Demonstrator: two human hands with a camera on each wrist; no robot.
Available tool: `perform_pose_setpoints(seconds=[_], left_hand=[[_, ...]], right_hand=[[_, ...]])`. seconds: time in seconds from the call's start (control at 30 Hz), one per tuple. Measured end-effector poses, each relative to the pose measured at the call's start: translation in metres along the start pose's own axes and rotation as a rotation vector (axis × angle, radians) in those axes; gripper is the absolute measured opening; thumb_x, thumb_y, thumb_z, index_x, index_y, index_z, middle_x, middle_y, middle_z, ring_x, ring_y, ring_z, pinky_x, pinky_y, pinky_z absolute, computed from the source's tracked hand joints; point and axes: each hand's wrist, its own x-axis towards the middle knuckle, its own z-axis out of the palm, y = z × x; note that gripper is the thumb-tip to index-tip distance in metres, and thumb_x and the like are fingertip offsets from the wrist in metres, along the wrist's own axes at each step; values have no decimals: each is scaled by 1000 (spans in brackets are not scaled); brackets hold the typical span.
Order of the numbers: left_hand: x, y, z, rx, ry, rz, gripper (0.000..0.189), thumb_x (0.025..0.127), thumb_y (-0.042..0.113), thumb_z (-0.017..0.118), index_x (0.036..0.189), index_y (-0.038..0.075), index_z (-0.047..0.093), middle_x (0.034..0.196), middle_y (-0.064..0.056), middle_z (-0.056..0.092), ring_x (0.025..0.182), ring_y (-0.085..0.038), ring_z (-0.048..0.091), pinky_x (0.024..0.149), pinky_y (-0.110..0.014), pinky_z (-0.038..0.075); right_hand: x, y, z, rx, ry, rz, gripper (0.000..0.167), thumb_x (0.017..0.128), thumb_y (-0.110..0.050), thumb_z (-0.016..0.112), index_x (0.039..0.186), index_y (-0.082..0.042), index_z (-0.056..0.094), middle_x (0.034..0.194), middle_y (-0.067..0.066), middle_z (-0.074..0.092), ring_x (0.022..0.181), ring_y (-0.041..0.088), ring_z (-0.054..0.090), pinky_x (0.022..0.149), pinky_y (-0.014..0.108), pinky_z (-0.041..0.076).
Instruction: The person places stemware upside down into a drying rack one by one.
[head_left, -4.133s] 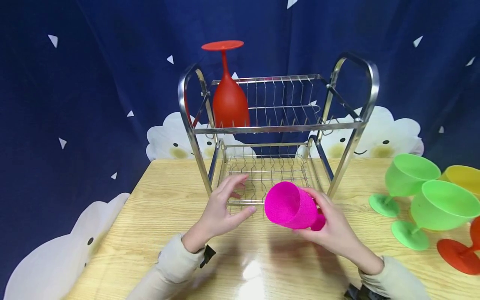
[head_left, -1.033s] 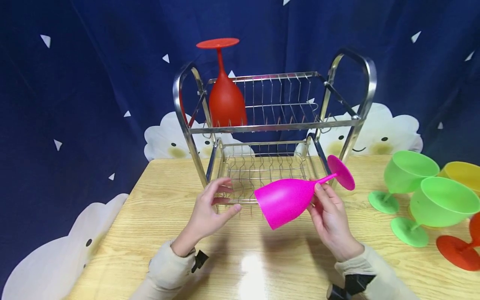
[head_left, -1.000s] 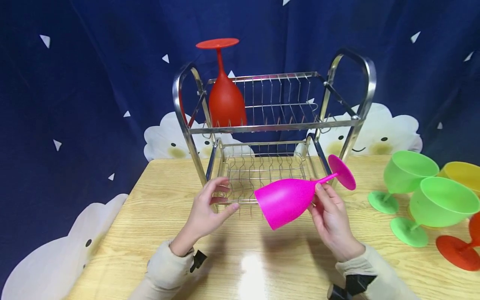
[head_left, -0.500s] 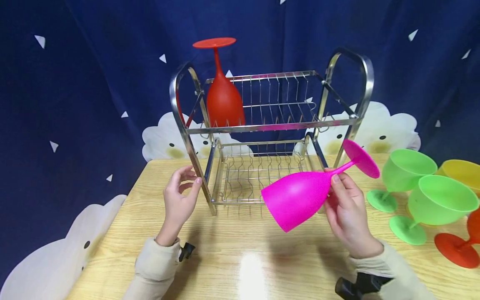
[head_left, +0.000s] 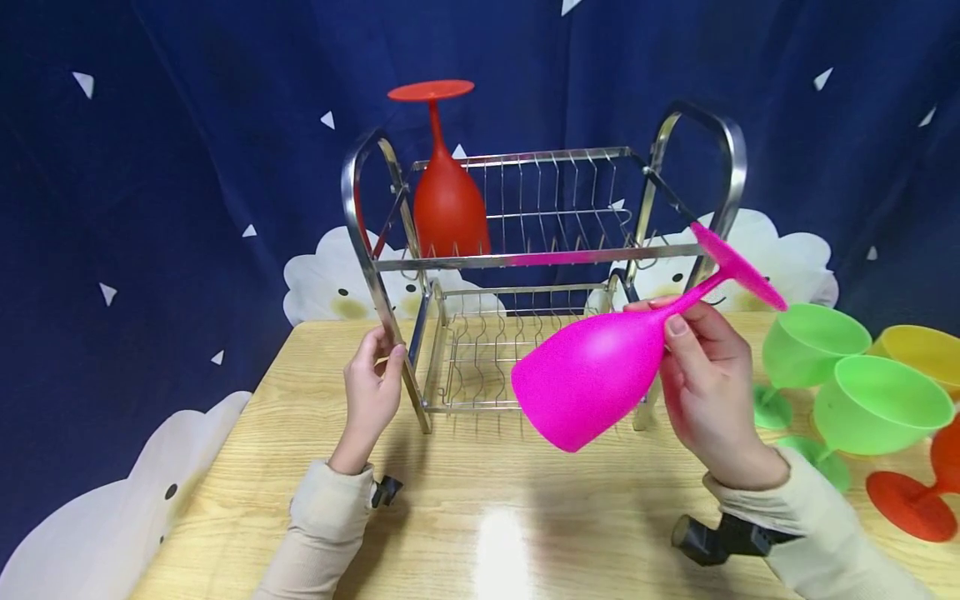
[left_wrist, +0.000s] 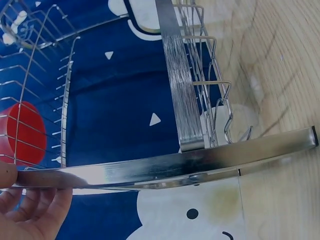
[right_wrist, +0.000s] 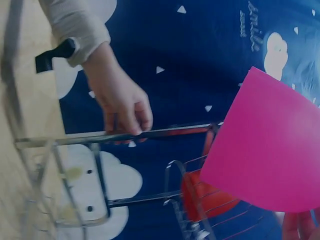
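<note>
At the far left, the left hand (head_left: 372, 383) grips a front leg of the metal rack (head_left: 555, 257), thumb on one side and fingers round the other, as the left wrist view also shows. On the left of the rack's upper shelf a red cup (head_left: 450, 208) stands upside down, foot in the air.

Next comes the pink cup (head_left: 596, 371), off the table (head_left: 247, 500) and in front of the rack's lower right part. Its long axis runs aslant: mouth down and to the left, foot up and to the right. So it is tipped partway over, neither level nor fully upside down like the red one. In the head view its bowl lies below the upper shelf's front bar; how far it stands out from the rack is hard to judge.

The right hand (head_left: 708, 383) is by far the nearer one, pinching the pink cup where bowl meets stem, so the bowl points left from the fingers and the foot juts out beyond them. From the left hand, the cup lies to the right, well apart.

Beyond the right hand, on the table, are two green cups (head_left: 883, 408), a yellow cup (head_left: 926, 358) and a second red cup (head_left: 911, 506), partly out of view.
</note>
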Motion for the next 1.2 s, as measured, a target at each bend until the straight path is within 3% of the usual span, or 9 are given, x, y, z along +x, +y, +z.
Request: perform_pose_setpoints(seconds=[0.27, 0.63, 0.8, 1.2], left_hand=[[-1, -3, 0, 20, -20, 7, 18, 87, -3, 55, 104, -10, 54, 86, -21, 60, 79, -30, 60, 65, -34, 55], [-3, -3, 1, 3, -21, -9, 20, 87, -4, 55, 107, -10, 53, 87, -20, 59, 81, -30, 60, 65, -43, 54], [-3, -5, 1, -1, -14, -5, 22, 87, -4, 56, 108, -10, 53, 88, -21, 60, 81, -31, 60, 65, -41, 54], [-3, -4, 1, 28, -3, 28, 19, 87, -2, 56, 104, -9, 55, 85, -20, 61, 78, -29, 60, 64, -38, 55]], right_hand=[[32, -20, 24, -37, -63, -82, 19, 89, 10, 46, 104, 19, 54, 96, 24, 62, 91, 30, 60, 76, 30, 53], [91, -40, 54, -225, -18, -118, 19, 87, 3, 55, 99, 17, 58, 89, 20, 62, 70, 20, 58, 63, 23, 53], [118, -39, 61, -218, 21, -79, 13, 85, 2, 59, 92, 12, 62, 83, 17, 62, 65, 17, 54, 57, 21, 49], [167, -16, 64, -443, 111, -30, 7, 84, -4, 63, 78, -4, 66, 70, 5, 61, 60, 10, 51, 54, 18, 43]])
